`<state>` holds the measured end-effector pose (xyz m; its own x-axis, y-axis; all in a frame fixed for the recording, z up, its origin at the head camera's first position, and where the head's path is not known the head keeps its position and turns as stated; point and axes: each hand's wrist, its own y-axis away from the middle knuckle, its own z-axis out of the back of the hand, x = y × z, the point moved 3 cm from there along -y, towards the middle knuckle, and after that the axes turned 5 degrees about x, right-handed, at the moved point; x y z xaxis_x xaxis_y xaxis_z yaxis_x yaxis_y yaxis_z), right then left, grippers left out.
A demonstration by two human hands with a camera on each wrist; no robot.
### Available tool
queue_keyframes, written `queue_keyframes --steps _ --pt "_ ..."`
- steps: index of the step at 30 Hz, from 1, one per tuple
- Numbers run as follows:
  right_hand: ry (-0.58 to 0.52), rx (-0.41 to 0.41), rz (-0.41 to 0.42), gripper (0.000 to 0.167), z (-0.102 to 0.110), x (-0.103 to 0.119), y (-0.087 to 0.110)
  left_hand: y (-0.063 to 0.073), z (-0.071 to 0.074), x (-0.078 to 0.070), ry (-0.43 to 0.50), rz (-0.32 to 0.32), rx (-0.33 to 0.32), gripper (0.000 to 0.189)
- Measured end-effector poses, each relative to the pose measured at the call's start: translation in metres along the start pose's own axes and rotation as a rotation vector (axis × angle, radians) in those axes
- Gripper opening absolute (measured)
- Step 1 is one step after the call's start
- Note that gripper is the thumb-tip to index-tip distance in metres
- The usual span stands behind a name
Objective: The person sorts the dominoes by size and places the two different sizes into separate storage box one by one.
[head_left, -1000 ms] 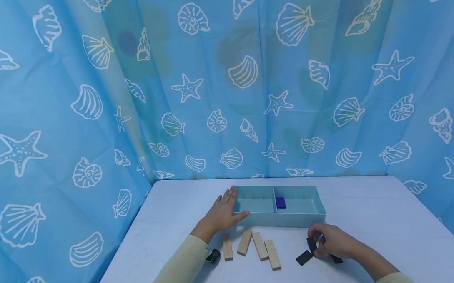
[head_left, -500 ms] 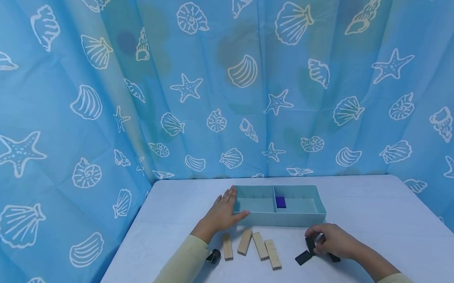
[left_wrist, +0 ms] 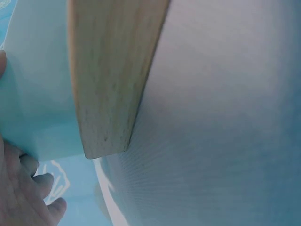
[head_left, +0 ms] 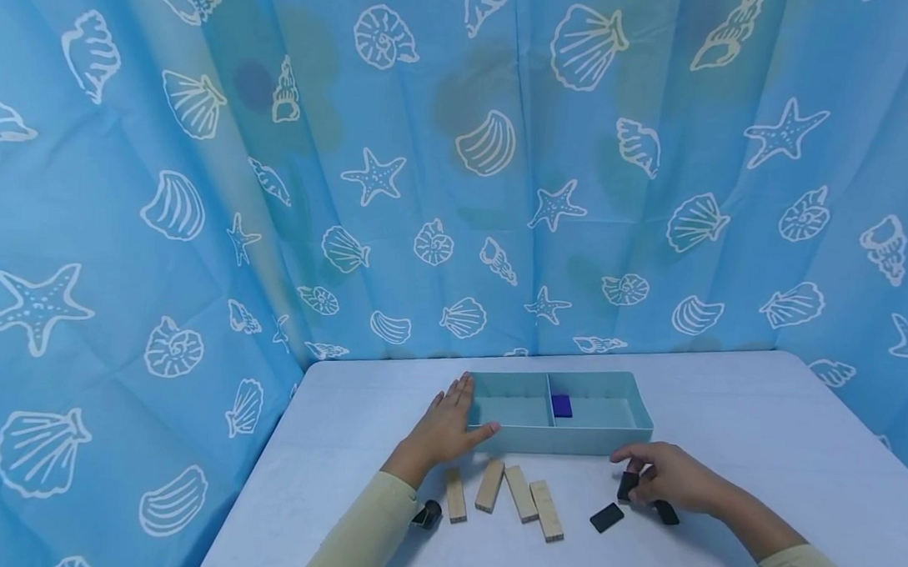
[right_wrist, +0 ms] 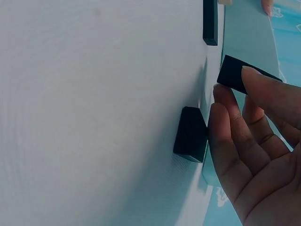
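Note:
My left hand (head_left: 443, 429) rests on the left end of a pale teal two-compartment tray (head_left: 561, 442), fingers extended along its side and thumb on the front rim. Before the tray's right front corner, my right hand (head_left: 676, 477) pinches a small black rectangular block (right_wrist: 235, 75) between thumb and fingers, raised off the table in the right wrist view. Two more black blocks lie close by, one flat to the left (head_left: 607, 517) and one under the hand (head_left: 666, 513). A purple square piece (head_left: 561, 406) sits in the right compartment against the divider.
Several wooden blocks, such as this one (head_left: 547, 511), lie in front of the tray. One wooden block (left_wrist: 113, 80) looms large in the left wrist view. A white cloth (head_left: 757, 427) covers the table, and a blue shell-patterned curtain (head_left: 427, 191) hangs behind.
My right hand has lifted the black block away from the one lying beside it, and its index finger has extended. The left hand and the tray have stayed put.

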<state>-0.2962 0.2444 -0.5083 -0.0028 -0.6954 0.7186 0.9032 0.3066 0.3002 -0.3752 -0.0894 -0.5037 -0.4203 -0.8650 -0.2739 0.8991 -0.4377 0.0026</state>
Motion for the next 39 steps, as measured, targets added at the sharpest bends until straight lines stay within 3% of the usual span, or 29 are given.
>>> queue_keyframes --steps 5,16,28,39 --pt "-0.069 0.005 -0.011 0.06 0.001 0.002 0.002 0.0 0.0 0.001 0.003 -0.004 0.004 0.096" --pt "-0.2 0.05 0.062 0.055 0.007 0.0 0.002 -0.001 0.0 0.0 0.006 -0.014 -0.007 0.095" --pt "-0.221 0.069 0.133 0.047 0.015 0.006 0.006 -0.002 -0.001 0.0 -0.001 0.01 -0.001 0.096" --pt "-0.172 0.023 0.18 0.044 0.032 0.039 0.005 -0.001 -0.002 0.001 0.001 0.005 -0.009 0.097"
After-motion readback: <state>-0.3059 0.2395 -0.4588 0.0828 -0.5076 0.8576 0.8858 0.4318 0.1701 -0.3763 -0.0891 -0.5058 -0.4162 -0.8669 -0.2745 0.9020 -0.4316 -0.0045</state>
